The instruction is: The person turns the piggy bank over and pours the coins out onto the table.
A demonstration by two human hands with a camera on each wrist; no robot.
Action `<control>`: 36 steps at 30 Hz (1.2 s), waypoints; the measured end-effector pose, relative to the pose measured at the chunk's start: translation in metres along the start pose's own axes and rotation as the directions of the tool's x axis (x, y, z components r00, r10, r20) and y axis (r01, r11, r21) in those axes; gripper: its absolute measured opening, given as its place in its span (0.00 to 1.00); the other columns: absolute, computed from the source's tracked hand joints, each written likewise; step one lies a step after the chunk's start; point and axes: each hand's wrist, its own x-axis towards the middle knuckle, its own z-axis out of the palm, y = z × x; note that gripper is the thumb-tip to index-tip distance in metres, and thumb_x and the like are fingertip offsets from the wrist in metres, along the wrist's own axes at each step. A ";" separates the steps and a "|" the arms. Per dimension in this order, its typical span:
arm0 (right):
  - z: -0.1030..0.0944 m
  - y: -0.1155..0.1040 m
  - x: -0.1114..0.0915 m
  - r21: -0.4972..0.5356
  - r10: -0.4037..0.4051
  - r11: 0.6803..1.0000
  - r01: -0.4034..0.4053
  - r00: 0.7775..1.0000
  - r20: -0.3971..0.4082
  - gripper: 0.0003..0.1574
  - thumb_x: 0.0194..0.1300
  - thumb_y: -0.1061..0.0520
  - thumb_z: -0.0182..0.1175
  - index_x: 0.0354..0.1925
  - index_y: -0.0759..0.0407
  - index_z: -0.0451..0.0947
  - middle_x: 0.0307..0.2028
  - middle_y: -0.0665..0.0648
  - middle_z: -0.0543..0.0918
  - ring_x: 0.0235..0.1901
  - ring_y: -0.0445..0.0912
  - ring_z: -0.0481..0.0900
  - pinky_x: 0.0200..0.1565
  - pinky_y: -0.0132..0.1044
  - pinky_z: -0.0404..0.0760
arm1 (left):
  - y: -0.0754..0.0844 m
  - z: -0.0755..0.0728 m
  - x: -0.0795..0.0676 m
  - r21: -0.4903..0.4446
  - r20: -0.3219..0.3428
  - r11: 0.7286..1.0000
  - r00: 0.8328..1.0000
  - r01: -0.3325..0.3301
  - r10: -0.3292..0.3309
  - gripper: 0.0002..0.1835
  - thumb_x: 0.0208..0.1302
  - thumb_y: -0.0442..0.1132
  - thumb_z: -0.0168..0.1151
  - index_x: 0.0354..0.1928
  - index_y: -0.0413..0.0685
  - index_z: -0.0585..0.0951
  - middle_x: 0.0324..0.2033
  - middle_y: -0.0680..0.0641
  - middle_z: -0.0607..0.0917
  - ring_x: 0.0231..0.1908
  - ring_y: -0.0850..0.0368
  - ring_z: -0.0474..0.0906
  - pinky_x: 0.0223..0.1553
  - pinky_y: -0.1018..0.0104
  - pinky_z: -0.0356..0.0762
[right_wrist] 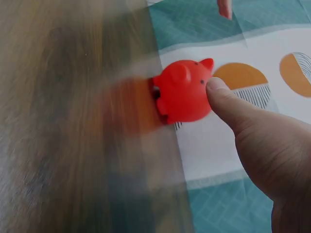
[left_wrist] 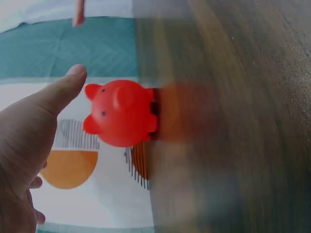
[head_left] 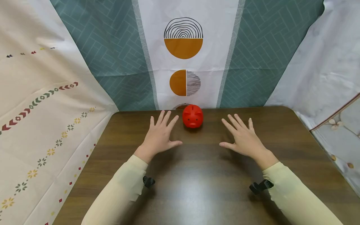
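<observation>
A round red piggy bank with a slot on top stands at the far edge of the table, its snout toward me. To its left is my left hand, fingers spread and thumb pointing inward, holding nothing. My right hand is spread the same way on the other side, a wider distance from the bank. Both hands cast shadows on the wood. In the left wrist view the piggy bank appears beyond the thumb. The right thumb overlaps the edge of the piggy bank in the right wrist view.
The dark wooden table has a glossy, reflective top with rounded far corners. Behind it hangs a green and white patterned cloth. Pale cloths drape at the left and right. Each sleeve carries a small black wrist camera.
</observation>
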 end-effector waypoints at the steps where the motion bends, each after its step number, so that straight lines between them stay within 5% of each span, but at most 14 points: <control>1: 0.001 -0.002 0.004 -0.004 -0.011 1.000 0.011 1.000 -0.003 0.61 0.53 0.21 0.55 0.76 0.45 0.48 0.75 0.57 0.49 0.74 0.56 0.42 0.63 0.72 0.35 | 0.001 0.001 0.003 -0.001 0.006 1.000 1.000 -0.008 0.008 0.57 0.47 0.77 0.58 0.75 0.58 0.54 0.73 0.40 0.54 0.72 0.38 0.43 0.62 0.27 0.45; 25: 0.026 -0.038 0.098 -0.043 -0.190 0.981 0.190 0.982 -0.001 0.55 0.56 0.29 0.61 0.73 0.49 0.56 0.70 0.58 0.61 0.70 0.55 0.55 0.65 0.68 0.46 | 0.000 0.033 0.068 0.051 0.000 0.996 0.997 -0.073 0.073 0.52 0.51 0.72 0.60 0.72 0.51 0.58 0.70 0.42 0.61 0.69 0.45 0.53 0.63 0.36 0.58; 36: 0.032 -0.031 0.134 0.025 -0.175 0.985 0.173 0.980 0.091 0.52 0.57 0.31 0.61 0.73 0.48 0.58 0.70 0.57 0.61 0.69 0.54 0.56 0.65 0.66 0.53 | -0.004 0.047 0.086 0.015 0.017 0.995 0.995 -0.100 0.100 0.50 0.51 0.69 0.62 0.71 0.50 0.60 0.69 0.44 0.62 0.69 0.46 0.54 0.63 0.40 0.60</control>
